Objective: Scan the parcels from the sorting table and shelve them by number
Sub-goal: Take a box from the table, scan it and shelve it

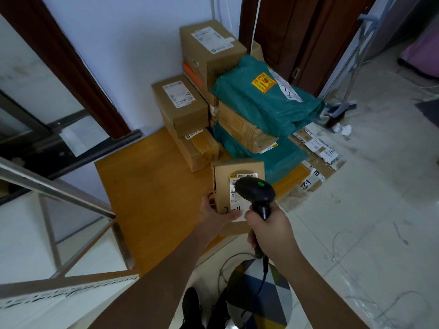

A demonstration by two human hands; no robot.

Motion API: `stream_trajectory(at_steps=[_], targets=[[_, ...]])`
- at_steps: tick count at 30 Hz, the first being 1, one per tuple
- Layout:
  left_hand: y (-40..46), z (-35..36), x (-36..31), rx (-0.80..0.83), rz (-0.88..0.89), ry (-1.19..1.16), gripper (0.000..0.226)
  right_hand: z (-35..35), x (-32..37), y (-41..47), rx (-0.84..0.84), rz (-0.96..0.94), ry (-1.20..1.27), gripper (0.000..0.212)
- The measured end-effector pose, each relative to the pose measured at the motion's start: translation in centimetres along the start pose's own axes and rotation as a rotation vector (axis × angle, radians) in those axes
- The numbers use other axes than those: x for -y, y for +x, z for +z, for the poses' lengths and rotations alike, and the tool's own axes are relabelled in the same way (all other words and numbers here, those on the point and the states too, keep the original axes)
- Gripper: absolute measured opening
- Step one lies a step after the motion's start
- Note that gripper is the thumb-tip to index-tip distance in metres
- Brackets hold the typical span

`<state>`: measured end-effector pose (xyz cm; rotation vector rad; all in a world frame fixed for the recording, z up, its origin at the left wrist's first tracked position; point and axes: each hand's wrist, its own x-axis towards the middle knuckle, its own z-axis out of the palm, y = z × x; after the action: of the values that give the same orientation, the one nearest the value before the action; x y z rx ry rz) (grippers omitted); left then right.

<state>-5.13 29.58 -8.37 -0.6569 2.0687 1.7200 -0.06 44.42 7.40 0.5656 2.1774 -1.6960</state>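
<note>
A small cardboard parcel with a white label and a handwritten number lies at the front of the wooden sorting table. My left hand grips its near left corner, thumb across the top. My right hand grips the handle of a black barcode scanner, whose head hangs over the parcel's label with a green light lit. Behind stand stacked parcels: brown boxes and teal bags.
A metal shelf frame stands at the left beside the table. A patterned round stool sits below my arms, with the scanner cable trailing over it. Flattened cardboard hangs off the table's right side. Tiled floor opens to the right.
</note>
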Motion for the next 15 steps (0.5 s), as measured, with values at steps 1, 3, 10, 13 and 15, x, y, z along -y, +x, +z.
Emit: stream_trajectory(at_steps=[1,3,10,13,15], targets=[[-0.6,-0.3,-0.3,0.002,0.005,0.007,0.131,0.0,0.2,-0.5,-0.007,-0.011,0.011,0.006],[-1.6,-1.1,-0.4,0.003,0.007,0.008,0.126,0.3,0.6,-1.5,-0.019,-0.034,0.022,0.009],[-5.2,-4.7,0.2,-0.028,0.056,-0.011,0.118,2.0,1.1,-6.0,-0.020,-0.078,0.016,0.012],[-7.5,-7.4,0.7,-0.050,0.085,-0.055,0.127,3.1,1.3,-9.2,-0.012,-0.126,-0.012,0.010],[-9.0,-9.4,1.1,-0.046,0.093,-0.075,0.121,3.9,1.4,-11.6,-0.010,-0.147,-0.048,0.011]])
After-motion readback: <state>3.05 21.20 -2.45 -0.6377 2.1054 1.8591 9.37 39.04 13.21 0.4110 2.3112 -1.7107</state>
